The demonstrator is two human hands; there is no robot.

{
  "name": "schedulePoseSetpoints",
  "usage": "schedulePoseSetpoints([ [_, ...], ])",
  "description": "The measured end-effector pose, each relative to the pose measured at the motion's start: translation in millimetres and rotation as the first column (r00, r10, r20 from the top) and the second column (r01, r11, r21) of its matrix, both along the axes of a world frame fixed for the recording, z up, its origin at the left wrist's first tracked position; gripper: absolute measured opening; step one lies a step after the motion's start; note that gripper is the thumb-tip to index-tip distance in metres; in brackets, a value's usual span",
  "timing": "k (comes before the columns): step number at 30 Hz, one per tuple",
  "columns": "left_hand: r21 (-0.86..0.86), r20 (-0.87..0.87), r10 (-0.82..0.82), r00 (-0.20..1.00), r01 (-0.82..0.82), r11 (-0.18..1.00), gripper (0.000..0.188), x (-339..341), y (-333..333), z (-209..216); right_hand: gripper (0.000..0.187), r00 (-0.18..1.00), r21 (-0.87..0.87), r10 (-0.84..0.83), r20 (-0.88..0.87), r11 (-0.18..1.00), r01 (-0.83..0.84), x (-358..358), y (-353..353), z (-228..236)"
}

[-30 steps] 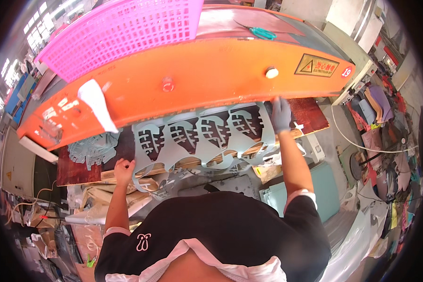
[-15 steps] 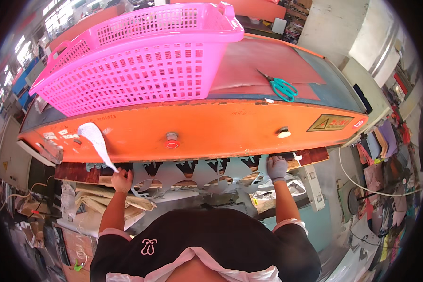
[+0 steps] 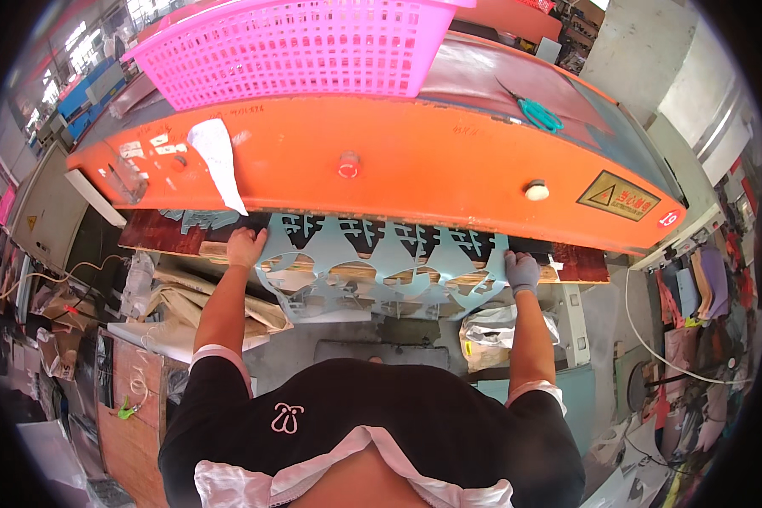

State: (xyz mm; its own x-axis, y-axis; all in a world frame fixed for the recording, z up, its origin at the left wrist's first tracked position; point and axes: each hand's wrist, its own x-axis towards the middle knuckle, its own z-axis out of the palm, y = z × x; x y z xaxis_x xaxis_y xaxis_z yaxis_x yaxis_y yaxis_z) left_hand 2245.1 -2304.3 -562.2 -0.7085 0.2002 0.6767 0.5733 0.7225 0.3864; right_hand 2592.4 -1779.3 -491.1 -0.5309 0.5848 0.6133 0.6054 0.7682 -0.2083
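A pale blue-green sheet (image 3: pixel 326 247), full of large cut-out holes, stretches between my two hands at the machine's front opening. Its far part lies on the dark red board, and its near part sags over the edge towards me. My bare left hand (image 3: pixel 245 248) is closed on the sheet's left end. At the right end my right hand (image 3: pixel 523 271), in a grey glove, has its fingers closed at the sheet's edge. Small blue-green pieces (image 3: pixel 201 218) lie on the board left of my left hand.
The orange machine beam (image 3: pixel 296 169) spans the view ahead, bearing a red button (image 3: pixel 348 165) and a hanging white paper strip (image 3: pixel 218 161). On top are a pink basket (image 3: pixel 288 59) and teal-handled scissors (image 3: pixel 540 116). Brown wrapping (image 3: pixel 190 305) lies below left, a plastic-wrapped bundle (image 3: pixel 488 334) below right.
The view has tilted down, so the machine appears higher. Both hands and the sheet have come slightly towards me from the beam, and more of the sheet shows.
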Motion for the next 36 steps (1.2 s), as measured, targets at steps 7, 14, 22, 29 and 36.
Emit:
schedulePoseSetpoints([
  [7,0.038,-0.069,0.001,0.998,0.001,0.999,0.040,88.5,-42.3,-22.9,0.035,0.987,-0.017,0.056,-0.153,0.998,-0.059,74.1,-43.6,-35.4],
  [14,0.026,-0.065,-0.054,0.996,0.056,0.998,0.033,206.4,-109.9,-51.8,0.031,0.949,-0.114,-0.050,-0.312,0.993,0.015,176.0,-122.4,-69.4],
  [22,-0.056,0.056,-0.147,0.988,0.150,0.987,0.030,312.4,-181.1,-85.6,0.032,0.958,-0.178,-0.204,-0.203,0.969,0.169,283.5,-193.3,-109.7],
  [29,-0.127,0.458,-0.248,0.854,0.339,0.932,0.027,338.2,-214.4,-92.8,0.031,0.967,-0.096,-0.200,-0.157,0.978,0.186,302.0,-226.7,-101.8],
  [36,0.270,-0.075,-0.321,0.944,0.329,0.905,0.035,263.6,-149.9,-73.6,0.052,0.792,-0.199,0.538,-0.288,0.776,-0.599,67.4,-338.6,-75.1],
])
